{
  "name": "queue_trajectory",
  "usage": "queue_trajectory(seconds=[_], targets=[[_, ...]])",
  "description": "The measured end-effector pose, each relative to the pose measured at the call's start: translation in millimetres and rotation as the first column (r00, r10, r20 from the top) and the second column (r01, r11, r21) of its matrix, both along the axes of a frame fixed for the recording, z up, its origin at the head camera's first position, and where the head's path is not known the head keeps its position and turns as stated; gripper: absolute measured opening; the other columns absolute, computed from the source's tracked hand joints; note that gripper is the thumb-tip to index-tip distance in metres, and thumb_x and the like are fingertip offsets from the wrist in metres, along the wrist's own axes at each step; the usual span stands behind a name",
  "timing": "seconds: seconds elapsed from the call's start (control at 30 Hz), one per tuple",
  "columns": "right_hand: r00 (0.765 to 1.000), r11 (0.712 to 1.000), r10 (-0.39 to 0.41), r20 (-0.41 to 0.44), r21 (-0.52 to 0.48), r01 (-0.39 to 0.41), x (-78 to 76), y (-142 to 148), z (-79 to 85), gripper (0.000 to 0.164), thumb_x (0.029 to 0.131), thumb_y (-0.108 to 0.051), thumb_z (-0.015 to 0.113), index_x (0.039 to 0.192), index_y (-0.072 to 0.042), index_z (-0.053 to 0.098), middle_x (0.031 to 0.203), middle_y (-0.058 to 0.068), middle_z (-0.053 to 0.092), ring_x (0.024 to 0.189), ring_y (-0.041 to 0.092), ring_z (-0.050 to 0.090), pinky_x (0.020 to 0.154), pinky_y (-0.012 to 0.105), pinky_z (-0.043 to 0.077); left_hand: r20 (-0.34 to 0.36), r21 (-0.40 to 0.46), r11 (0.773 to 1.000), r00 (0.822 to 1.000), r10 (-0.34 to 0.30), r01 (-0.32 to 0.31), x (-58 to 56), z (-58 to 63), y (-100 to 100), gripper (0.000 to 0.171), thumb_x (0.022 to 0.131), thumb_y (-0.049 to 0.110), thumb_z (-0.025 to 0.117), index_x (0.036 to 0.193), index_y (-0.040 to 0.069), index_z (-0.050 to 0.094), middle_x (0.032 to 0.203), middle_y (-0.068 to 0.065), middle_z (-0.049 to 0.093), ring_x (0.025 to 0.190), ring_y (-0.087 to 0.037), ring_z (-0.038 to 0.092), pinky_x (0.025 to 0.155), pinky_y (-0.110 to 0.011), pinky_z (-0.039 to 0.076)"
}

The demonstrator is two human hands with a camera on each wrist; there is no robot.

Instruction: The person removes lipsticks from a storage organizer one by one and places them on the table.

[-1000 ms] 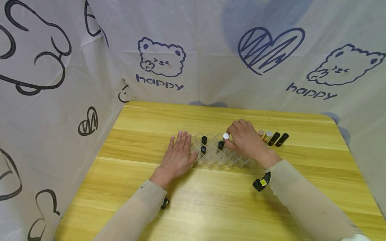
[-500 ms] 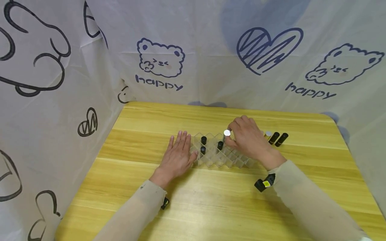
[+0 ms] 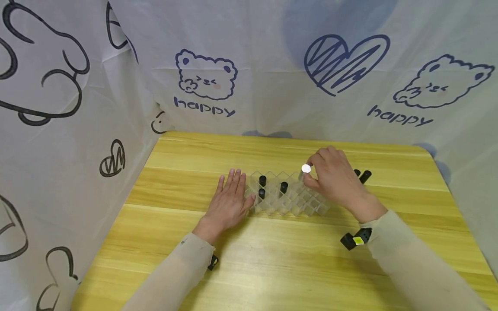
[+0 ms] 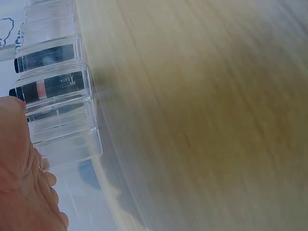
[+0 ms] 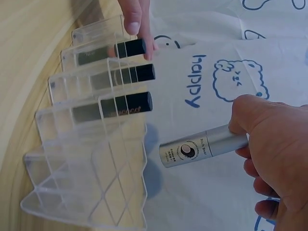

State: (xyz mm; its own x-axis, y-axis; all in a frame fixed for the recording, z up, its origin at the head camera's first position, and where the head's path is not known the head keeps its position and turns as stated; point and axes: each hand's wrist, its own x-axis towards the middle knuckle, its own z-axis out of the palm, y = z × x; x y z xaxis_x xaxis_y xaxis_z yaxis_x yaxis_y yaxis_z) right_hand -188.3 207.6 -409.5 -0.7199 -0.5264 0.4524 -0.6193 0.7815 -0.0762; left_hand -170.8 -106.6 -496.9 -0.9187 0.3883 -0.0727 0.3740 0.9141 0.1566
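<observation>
Right hand (image 3: 333, 179): pinched a round, shiny silver tube (image 5: 192, 149) above the clear plastic diamond-hole rack (image 3: 297, 204), right of the frame's middle.
Left hand (image 3: 228, 201): lay with straight fingers at the rack's left end, gripping nothing.

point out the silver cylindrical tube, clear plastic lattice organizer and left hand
Silver cylindrical tube (image 5: 199, 146), right wrist view: printed body, near the seam.
Clear plastic lattice organizer (image 3: 295, 199), head view: compartment walls near the middle.
Left hand (image 3: 228, 203), head view: back of the hand.
</observation>
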Motion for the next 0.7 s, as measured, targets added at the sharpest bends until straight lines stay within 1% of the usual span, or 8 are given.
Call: queue_trajectory(seconds=[0.2, 0.33, 0.53, 0.7], targets=[[1.000, 1.000, -0.013, -0.019, -0.008, 0.013, 3.5, 13, -1.2, 0.027, 0.091, -0.021, 0.072, 0.097, 0.005, 0.069, 0.097, 0.018, 0.067, 0.088, 0.038, 0.056, 0.079, 0.053, 0.048, 0.000, 0.005, 1.000, 1.000, -0.001, 0.001, -0.3, -0.7, 0, 0.078, 0.114, 0.055, 0.019, 0.169, 0.002, 0.007, 0.178, -0.018, 0.007, 0.165, -0.031, -0.003, 0.133, -0.051, -0.005], [0.999, 1.000, -0.022, -0.043, -0.014, 0.021, 6.2, 23, -2.2, 0.027, 0.091, -0.021, 0.069, 0.095, 0.006, 0.069, 0.095, 0.018, 0.067, 0.087, 0.038, 0.056, 0.079, 0.055, 0.048, -0.001, 0.008, 1.000, 1.000, -0.004, 0.004, -0.5, -1.1, 0, 0.077, 0.114, 0.055, 0.020, 0.169, 0.002, 0.007, 0.177, -0.018, 0.007, 0.165, -0.031, -0.004, 0.133, -0.052, -0.005], [0.996, 0.999, -0.039, -0.075, -0.017, 0.038, 9.7, 39, -7.0, 0.028, 0.089, -0.022, 0.063, 0.091, 0.005, 0.069, 0.090, 0.017, 0.066, 0.085, 0.038, 0.055, 0.074, 0.051, 0.044, 0.004, 0.012, 1.000, 1.000, -0.007, 0.007, -0.6, -1.1, -1, 0.077, 0.114, 0.055, 0.020, 0.169, 0.002, 0.007, 0.178, -0.018, 0.007, 0.164, -0.030, -0.005, 0.133, -0.052, -0.005], [0.996, 0.998, -0.053, -0.076, -0.018, 0.052, 13.6, 53, -11.4, 0.026, 0.088, -0.021, 0.062, 0.090, 0.004, 0.069, 0.089, 0.017, 0.066, 0.085, 0.037, 0.054, 0.072, 0.048, 0.040, 0.005, 0.013, 1.000, 1.000, -0.005, 0.005, -0.9, -2.1, -1, 0.077, 0.114, 0.055, 0.020, 0.169, 0.002, 0.007, 0.177, -0.018, 0.007, 0.164, -0.030, -0.006, 0.133, -0.052, -0.005]])
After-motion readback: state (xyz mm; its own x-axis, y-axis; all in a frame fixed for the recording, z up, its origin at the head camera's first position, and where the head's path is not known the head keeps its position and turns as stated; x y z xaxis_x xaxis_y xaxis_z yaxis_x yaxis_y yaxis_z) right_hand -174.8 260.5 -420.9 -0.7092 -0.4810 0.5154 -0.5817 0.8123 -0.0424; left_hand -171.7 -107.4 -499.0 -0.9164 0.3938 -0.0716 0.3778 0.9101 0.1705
